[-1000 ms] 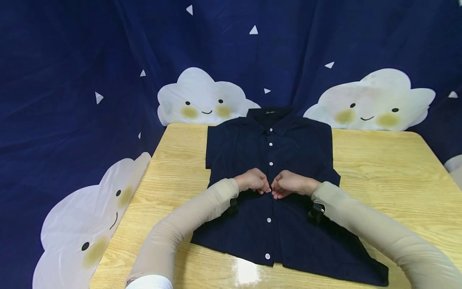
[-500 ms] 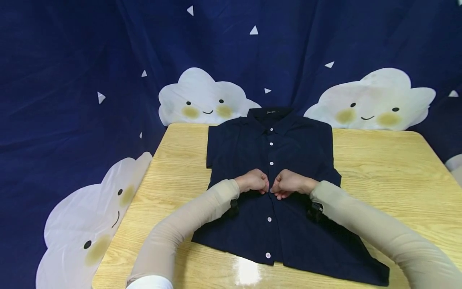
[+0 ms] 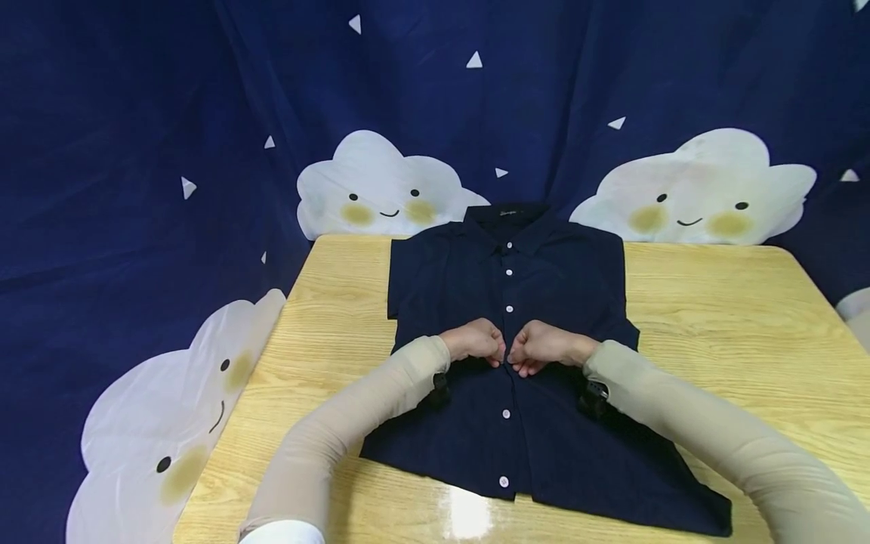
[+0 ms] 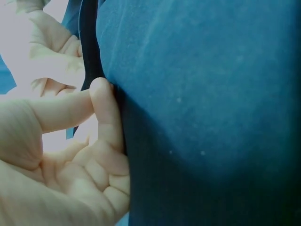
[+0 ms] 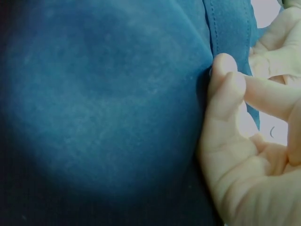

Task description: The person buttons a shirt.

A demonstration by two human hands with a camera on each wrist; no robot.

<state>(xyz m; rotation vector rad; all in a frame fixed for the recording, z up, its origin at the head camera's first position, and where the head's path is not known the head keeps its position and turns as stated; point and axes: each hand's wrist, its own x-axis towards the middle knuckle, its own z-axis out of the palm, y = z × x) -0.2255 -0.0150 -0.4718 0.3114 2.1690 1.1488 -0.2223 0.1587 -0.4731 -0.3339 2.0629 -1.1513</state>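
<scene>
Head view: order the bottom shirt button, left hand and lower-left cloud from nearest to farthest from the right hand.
1. Left hand: alongside, to the left.
2. Bottom shirt button: lower in view.
3. Lower-left cloud: left, on the curtain.

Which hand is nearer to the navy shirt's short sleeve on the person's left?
Left. The left hand grips the navy shirt to the right of the sleeve and closer to the person; the right hand grips it farther right, so farther from the sleeve.
</scene>
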